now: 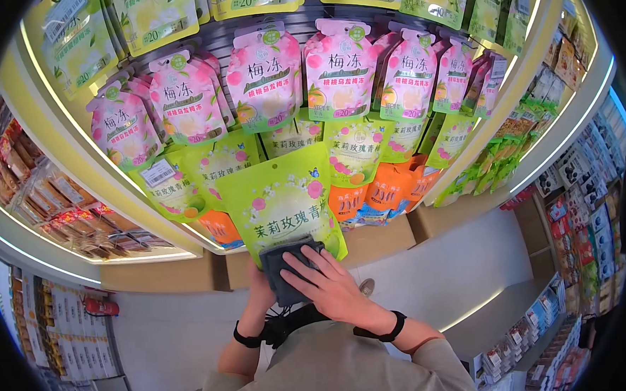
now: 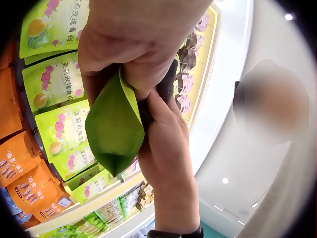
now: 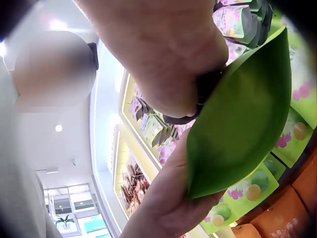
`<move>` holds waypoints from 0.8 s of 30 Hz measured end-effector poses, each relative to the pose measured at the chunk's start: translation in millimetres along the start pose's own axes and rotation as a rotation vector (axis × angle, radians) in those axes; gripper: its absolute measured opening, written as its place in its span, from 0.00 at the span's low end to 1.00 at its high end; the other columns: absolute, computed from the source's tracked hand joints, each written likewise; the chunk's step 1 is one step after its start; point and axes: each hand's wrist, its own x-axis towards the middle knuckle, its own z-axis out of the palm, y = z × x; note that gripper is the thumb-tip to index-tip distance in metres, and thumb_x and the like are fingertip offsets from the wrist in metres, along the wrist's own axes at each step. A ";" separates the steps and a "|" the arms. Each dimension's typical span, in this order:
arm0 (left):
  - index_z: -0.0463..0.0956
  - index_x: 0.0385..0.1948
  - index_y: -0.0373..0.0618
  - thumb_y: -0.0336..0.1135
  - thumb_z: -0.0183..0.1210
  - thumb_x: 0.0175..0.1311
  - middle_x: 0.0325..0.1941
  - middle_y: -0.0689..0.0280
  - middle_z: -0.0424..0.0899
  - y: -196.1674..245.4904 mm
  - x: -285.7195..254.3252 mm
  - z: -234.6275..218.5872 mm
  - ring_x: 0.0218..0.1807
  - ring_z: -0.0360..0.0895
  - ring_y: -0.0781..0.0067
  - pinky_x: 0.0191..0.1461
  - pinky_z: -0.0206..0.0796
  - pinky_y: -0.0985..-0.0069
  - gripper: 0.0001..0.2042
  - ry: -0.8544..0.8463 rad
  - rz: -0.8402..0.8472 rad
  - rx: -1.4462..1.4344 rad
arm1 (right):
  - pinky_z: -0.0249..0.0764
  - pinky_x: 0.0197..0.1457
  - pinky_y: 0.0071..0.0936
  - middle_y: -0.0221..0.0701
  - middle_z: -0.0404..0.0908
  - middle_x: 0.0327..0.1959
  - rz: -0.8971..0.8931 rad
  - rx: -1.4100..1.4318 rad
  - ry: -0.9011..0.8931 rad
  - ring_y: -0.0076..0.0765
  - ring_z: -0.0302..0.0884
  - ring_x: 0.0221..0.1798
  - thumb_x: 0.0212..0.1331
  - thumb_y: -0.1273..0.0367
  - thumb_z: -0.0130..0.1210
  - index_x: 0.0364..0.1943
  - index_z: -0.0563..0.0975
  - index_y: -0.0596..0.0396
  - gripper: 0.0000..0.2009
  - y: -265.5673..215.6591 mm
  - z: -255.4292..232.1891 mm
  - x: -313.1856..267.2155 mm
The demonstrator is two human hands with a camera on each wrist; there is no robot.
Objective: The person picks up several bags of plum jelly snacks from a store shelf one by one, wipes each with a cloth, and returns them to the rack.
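In the head view, a light-green snack pouch [image 1: 284, 201] with pink flowers on its front tilts up before the shelf. My left hand [image 1: 257, 292] grips it by its lower left side, and the left wrist view shows the thumb and fingers on either side of the pouch edge. My right hand [image 1: 329, 285] lies over a folded dark grey cloth [image 1: 272, 273] on the lower front of the pouch, its fingers extended and pressing the cloth. From below, the right wrist view shows the pouch's bottom gusset [image 3: 242, 119] bulging open between the hands.
Behind the pouch, pink pouches [image 1: 333, 73] hang in a row above green pouches [image 1: 354, 144] like the held one. Orange bags [image 1: 388, 189] fill the lowest row. A cardboard box [image 1: 381, 238] stands below the shelf, and a fire extinguisher [image 1: 100, 306] is at the left.
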 end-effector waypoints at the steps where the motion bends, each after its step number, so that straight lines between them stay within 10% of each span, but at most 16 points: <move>1: 0.69 0.56 0.36 0.27 0.67 0.53 0.51 0.57 0.82 -2.1 -8.4 9.5 0.50 0.80 0.70 0.52 0.72 0.74 0.27 -0.009 0.279 0.564 | 0.55 0.71 0.54 0.33 0.61 0.72 0.033 0.000 0.000 0.54 0.53 0.73 0.40 0.77 0.55 0.61 0.72 0.48 0.34 2.1 -3.4 -8.5; 2: 0.70 0.55 0.36 0.27 0.67 0.54 0.49 0.57 0.83 -4.6 -13.4 13.1 0.49 0.80 0.71 0.51 0.72 0.74 0.25 -0.012 0.559 1.126 | 0.55 0.71 0.55 0.34 0.61 0.71 0.063 0.000 -0.002 0.53 0.53 0.73 0.39 0.77 0.55 0.61 0.72 0.48 0.34 2.6 -10.8 -8.9; 7: 0.76 0.44 0.38 0.29 0.67 0.55 0.39 0.62 0.84 -18.3 -21.5 6.2 0.39 0.81 0.70 0.43 0.72 0.74 0.16 -0.098 0.306 1.409 | 0.56 0.70 0.58 0.35 0.61 0.71 0.201 -0.045 0.329 0.57 0.52 0.73 0.43 0.75 0.55 0.61 0.71 0.55 0.32 16.9 -31.7 24.6; 16: 0.71 0.52 0.38 0.25 0.65 0.55 0.45 0.61 0.83 -24.7 -24.9 -3.8 0.45 0.80 0.69 0.49 0.72 0.73 0.21 -0.050 0.642 0.949 | 0.60 0.70 0.52 0.33 0.62 0.71 0.004 0.003 0.024 0.51 0.54 0.73 0.37 0.77 0.52 0.61 0.70 0.56 0.35 -5.3 -23.4 -10.2; 24: 0.74 0.45 0.37 0.29 0.68 0.55 0.41 0.63 0.83 -26.9 -30.6 -0.8 0.43 0.80 0.73 0.46 0.73 0.75 0.17 -0.142 0.286 1.027 | 0.63 0.68 0.48 0.35 0.68 0.67 0.197 -0.044 0.313 0.55 0.61 0.69 0.44 0.78 0.51 0.57 0.73 0.55 0.29 17.4 -54.3 -12.4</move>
